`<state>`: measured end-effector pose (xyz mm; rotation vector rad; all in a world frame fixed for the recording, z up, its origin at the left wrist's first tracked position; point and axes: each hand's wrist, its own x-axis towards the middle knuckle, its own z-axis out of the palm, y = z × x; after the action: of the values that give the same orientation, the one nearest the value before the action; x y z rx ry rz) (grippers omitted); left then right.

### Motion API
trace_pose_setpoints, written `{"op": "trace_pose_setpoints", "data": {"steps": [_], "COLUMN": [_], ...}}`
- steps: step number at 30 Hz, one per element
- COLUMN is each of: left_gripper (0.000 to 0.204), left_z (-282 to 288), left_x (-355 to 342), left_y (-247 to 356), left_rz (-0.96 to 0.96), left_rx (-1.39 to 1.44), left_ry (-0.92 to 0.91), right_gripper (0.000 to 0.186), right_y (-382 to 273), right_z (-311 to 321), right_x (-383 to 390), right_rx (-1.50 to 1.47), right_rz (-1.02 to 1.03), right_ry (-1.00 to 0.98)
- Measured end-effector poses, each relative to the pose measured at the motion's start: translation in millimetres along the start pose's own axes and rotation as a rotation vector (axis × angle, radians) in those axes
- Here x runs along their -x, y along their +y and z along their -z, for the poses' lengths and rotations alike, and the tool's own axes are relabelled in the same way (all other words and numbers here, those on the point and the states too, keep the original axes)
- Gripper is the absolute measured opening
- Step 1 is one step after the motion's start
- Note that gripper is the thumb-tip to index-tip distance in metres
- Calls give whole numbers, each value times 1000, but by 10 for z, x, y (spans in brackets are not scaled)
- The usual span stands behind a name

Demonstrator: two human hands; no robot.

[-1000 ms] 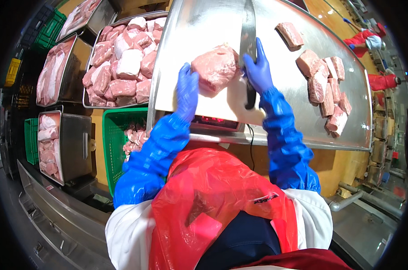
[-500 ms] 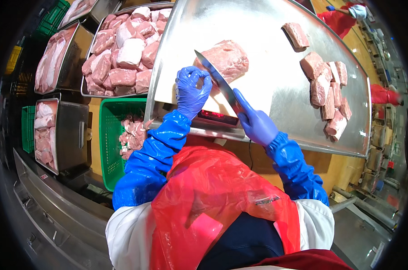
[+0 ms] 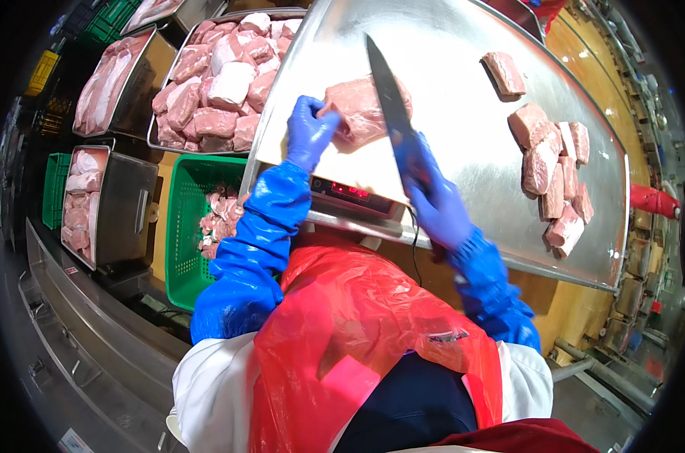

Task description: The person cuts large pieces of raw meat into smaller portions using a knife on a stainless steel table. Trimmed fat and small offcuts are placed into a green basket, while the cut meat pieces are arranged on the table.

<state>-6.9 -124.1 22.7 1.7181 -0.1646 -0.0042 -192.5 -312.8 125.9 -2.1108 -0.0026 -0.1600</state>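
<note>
A large piece of raw pink meat [image 3: 355, 106] lies on the white cutting board [image 3: 448, 98]. My left hand [image 3: 310, 134], in a blue glove, is at the meat's left edge with its fingers curled and its thumb against it. In my gloved right hand [image 3: 439, 202] is the handle of a long-bladed knife [image 3: 387, 94]. The blade points away from me and hangs across the right part of the meat; whether it touches cannot be made out. Several cut meat pieces [image 3: 540, 162] lie on the metal table [image 3: 501, 226] to the right.
Heaped meat chunks fill a metal tray [image 3: 153, 130] at the left. Nearer stands a green perforated basket [image 3: 182, 260] with small trimmings. A display unit with red digits [image 3: 350, 191] sits under the board's near edge. More metal bins [image 3: 122, 204] hold meat. Another person's red sleeve [image 3: 652, 201] shows far right.
My left hand has moved to the meat's left edge, its earlier finger-and-thumb ring gone. The knife has swung more upright, from the meat's near left side to across its right part.
</note>
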Motion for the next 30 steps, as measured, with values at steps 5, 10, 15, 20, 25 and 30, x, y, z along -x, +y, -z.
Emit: {"op": "trace_pose_setpoints", "data": {"steps": [5,10,15,20,25,30], "left_gripper": [14,13,9,16,15,30], "left_z": [198,205,654,785,1911,2242], "left_x": [73,12,-297,-158,303,655], "left_y": [114,41,-15,100,-311,-788], "left_rz": [413,255,34,-205,-232,-346], "left_rx": [282,236,94,-62,-370,-774], "left_ry": [-190,-158,-147,-181,31,43], "right_gripper": [82,87,90,79,63,57], "right_y": [124,124,-324,-684,-316,427], "right_z": [-759,-654,-180,-264,-424,273], "right_x": [-802,-295,405,107,-340,-763], "right_rx": [79,535,933,812,223,-263], "right_rz": [35,-181,-264,-175,-115,-357], "right_ry": [35,-242,-432,-213,160,286]}}
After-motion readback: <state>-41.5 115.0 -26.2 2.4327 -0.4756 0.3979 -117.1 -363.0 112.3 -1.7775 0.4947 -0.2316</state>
